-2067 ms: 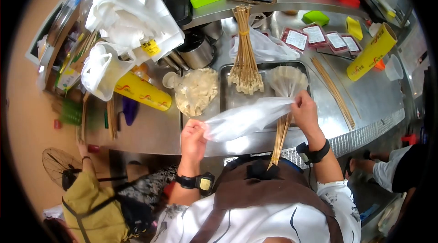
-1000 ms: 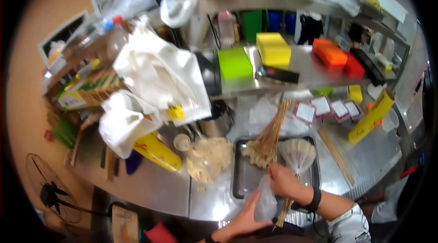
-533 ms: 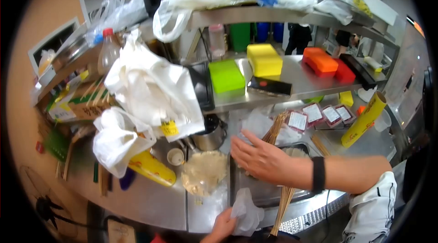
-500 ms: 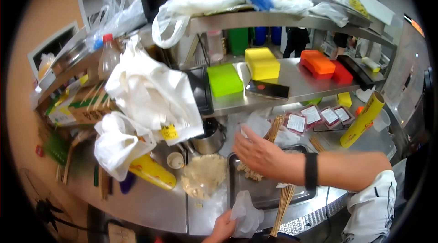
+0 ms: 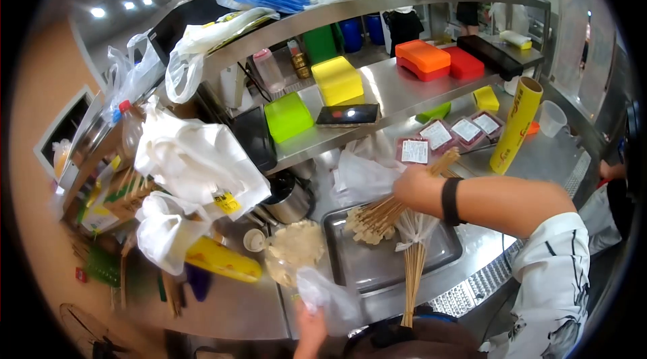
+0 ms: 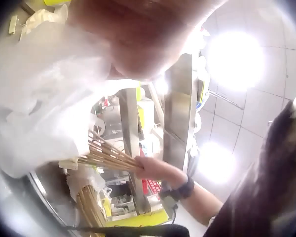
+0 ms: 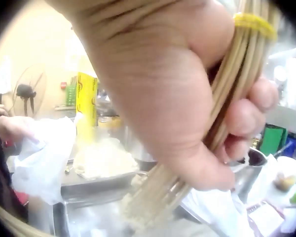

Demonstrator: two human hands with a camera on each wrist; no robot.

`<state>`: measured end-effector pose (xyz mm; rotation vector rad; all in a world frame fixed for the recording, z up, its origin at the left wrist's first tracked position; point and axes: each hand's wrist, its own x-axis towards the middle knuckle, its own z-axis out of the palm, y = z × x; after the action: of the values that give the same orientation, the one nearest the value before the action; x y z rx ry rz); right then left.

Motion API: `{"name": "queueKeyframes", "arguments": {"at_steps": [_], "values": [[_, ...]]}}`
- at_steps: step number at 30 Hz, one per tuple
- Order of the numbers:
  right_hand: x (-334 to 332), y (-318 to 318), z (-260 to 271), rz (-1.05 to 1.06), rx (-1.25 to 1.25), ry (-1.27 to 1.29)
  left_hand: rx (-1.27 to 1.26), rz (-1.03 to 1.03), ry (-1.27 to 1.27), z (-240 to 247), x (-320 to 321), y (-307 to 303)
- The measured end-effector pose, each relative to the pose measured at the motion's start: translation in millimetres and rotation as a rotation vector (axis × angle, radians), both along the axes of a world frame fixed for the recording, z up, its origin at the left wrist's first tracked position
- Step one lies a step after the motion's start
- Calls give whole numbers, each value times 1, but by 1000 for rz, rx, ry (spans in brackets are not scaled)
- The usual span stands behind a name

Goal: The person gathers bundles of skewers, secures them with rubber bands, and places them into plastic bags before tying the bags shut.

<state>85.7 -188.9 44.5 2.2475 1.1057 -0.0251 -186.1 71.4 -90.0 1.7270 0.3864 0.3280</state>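
My right hand [image 5: 416, 189] grips a bundle of thin wooden skewers [image 5: 374, 221], tilted over the metal tray [image 5: 377, 277]. Pale food pieces sit on the lower skewer ends. In the right wrist view, fingers and thumb wrap the sticks [image 7: 227, 89] beside a yellow band [image 7: 254, 25]. Low in the head view, my left hand [image 5: 310, 325] holds a translucent plastic bag [image 5: 327, 298] by its edge; the bag hangs loose and fills much of the left wrist view. A second skewer bundle [image 5: 414, 265], its top wrapped in clear plastic, lies across the tray's near rim.
A mound of pale pieces [image 5: 290, 248] lies left of the tray, near a steel pot [image 5: 291, 201]. Labelled red packs [image 5: 435, 135] and an upright yellow roll [image 5: 517, 126] stand behind right. A raised shelf [image 5: 391, 93] carries coloured boxes. White bags [image 5: 195, 157] crowd the left.
Earlier both hands stretched the bag over the tray. The right hand has let go of it, reached across and taken hold of the skewer bundle, now tilted. The left hand keeps the bag.
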Motion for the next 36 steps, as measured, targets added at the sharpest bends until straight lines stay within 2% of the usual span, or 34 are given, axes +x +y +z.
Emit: {"name": "queueKeyframes", "arguments": {"at_steps": [2, 4, 6, 8, 10, 12, 14, 15, 16, 18, 20, 22, 24, 26, 28, 32, 33, 36], "values": [[-8, -45, -14, 44, 295, -14, 511, 160, -14, 13, 1, -1], [-22, -75, -11, -77, 396, 81, 597, 75, 89, 25, 0, 1], [-31, -112, -33, -148, 597, 141, 373, 102, 83, 25, 6, -4], [-52, -138, -32, -238, 732, 207, 303, 50, 220, 45, 12, -13], [-70, -161, -42, -309, 797, 259, 248, 52, 181, 47, 21, -17], [-90, -179, -62, -387, 981, 357, 226, 50, 139, 60, 32, -27], [-112, -187, -72, -543, 1153, 565, 196, 43, 91, 65, 42, -39], [-123, -189, -76, -603, 1232, 679, 45, 57, 63, 63, 49, -43], [-133, -193, -87, -621, 1330, 813, -102, 66, 34, 63, 55, -48], [-153, -195, -104, -633, 1491, 980, -129, 25, -3, 72, 68, -63], [-170, -197, -112, -650, 1608, 1114, -305, 44, -93, 73, 80, -77], [-182, -199, -102, -688, 1623, 1173, -349, 47, -122, 74, 90, -88], [-187, -202, -110, -714, 1673, 1357, -479, 192, -173, 68, 98, -91], [-192, -204, -125, -571, 1680, 1241, -509, 149, -201, 44, 105, -75], [-196, -204, -137, -537, 1712, 1286, -608, 329, -161, 34, 111, -62], [-202, -208, -143, -532, 1738, 1371, -744, 243, -199, 69, 118, -103], [-204, -210, -143, -522, 1728, 1386, -742, 244, -199, 71, 123, -101], [-207, -215, -149, -501, 1696, 1410, -647, 55, -89, 76, 136, -89]]}}
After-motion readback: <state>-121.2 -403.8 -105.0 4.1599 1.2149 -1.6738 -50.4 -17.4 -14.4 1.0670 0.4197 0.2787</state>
